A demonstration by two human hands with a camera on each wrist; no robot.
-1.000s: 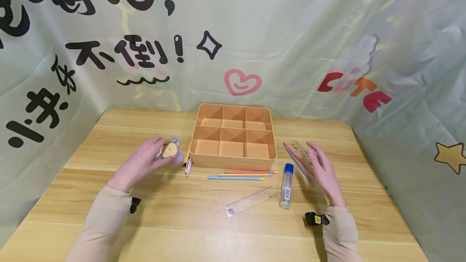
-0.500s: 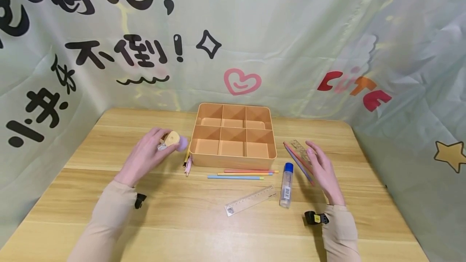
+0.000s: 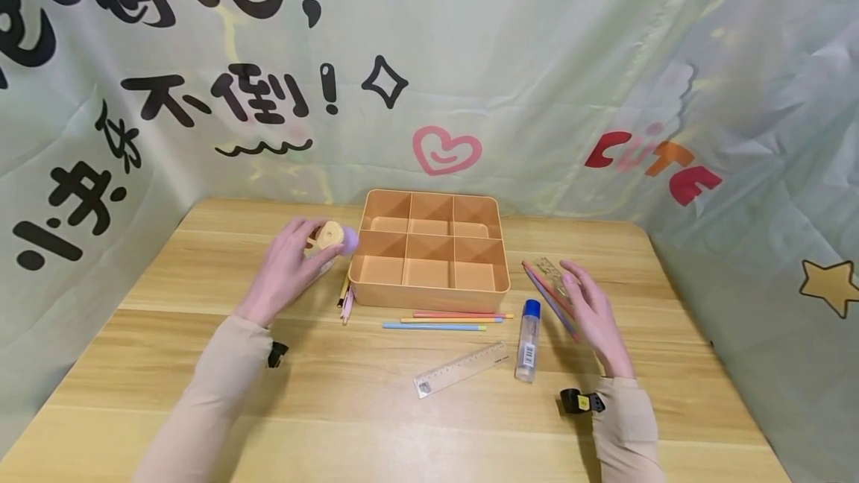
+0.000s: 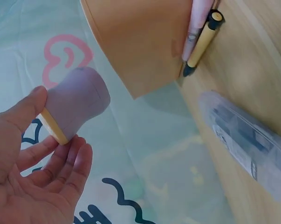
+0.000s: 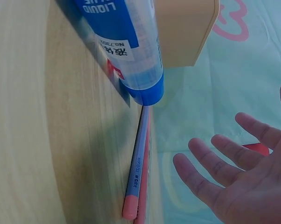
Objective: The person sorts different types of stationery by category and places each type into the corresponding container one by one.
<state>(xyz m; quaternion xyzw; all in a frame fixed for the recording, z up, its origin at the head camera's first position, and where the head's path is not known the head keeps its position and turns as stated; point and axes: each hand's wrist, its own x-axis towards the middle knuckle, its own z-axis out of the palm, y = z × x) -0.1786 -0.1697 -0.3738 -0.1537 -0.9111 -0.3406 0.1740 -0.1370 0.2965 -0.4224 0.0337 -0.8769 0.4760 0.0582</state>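
My left hand point(image 3: 285, 268) pinches a small purple waisted cylinder with a yellow end point(image 4: 77, 100) between thumb and fingers. It is raised above the table at the left edge of the tan six-compartment box point(image 3: 429, 298). A clear plastic case point(image 4: 245, 140) lies on the wood below that hand, mostly hidden in the head view. My right hand point(image 3: 597, 311) hovers with spread, relaxed fingers, holding nothing. Beside it lie two pencils point(image 3: 552, 297) and a clear patterned ruler point(image 3: 552, 274). A blue-capped liquid glue bottle point(image 3: 529, 341) lies to its left.
Several pencils point(image 3: 443, 327) lie along the box's front. A clear ruler point(image 3: 461, 370) rests nearer me. A yellow pen point(image 4: 205, 42) and a pink pen point(image 4: 198, 23) lie against the box's left side. A printed cloth point(image 3: 537, 80) hangs behind the table.
My left hand has risen and moved away from me and to the right, carrying the purple-and-yellow cylinder toward the box. The right hand has barely moved.
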